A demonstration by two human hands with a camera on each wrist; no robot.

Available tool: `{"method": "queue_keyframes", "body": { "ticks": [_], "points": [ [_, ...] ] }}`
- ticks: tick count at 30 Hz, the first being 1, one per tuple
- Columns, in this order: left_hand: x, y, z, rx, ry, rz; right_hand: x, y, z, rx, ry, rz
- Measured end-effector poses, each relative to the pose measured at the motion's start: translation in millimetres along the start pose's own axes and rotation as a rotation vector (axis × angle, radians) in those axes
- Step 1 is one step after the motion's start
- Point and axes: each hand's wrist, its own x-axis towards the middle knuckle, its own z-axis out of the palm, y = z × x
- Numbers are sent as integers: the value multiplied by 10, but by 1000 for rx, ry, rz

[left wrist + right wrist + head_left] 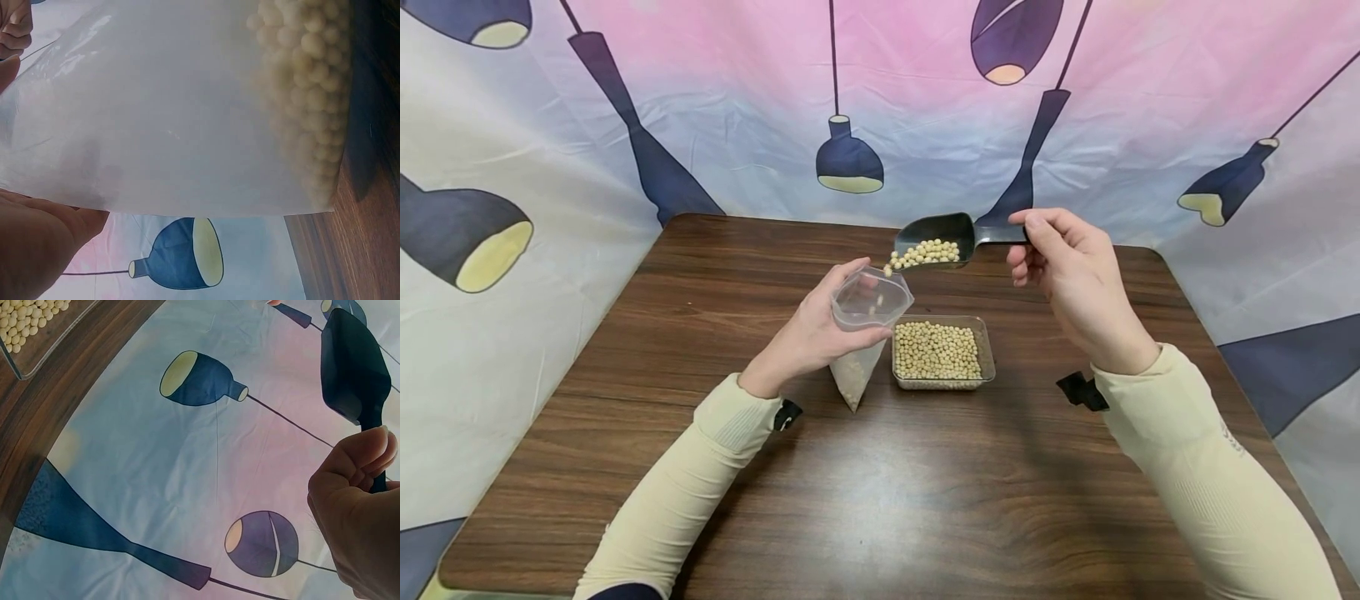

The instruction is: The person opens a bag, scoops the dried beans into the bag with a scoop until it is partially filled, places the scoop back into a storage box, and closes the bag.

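Note:
My left hand (812, 333) holds a clear plastic bag (859, 367) near its top, fingers behind and thumb in front, with the mouth spread wide. Pale round soybeans (312, 94) fill the bag's bottom in the left wrist view. To the right, my right hand (1075, 267) pinches the handle of a black scoop (951, 229), also seen from below in the right wrist view (356, 369). Soybeans lie in the scoop, its lip tilted down over the bag's mouth. A few beans are falling inside the bag.
A clear rectangular container (943, 384) of soybeans stands on the dark wooden table (880, 492), right of the bag. Behind the table hangs a cloth backdrop (760, 108) printed with lamps.

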Motion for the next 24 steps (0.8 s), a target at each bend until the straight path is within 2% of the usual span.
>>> {"method": "queue_keyframes", "body": {
  "ticks": [24],
  "points": [
    [-7,19,0,13,4,-11,-16,-47,-20,-51,14,-67]
  ]
}}
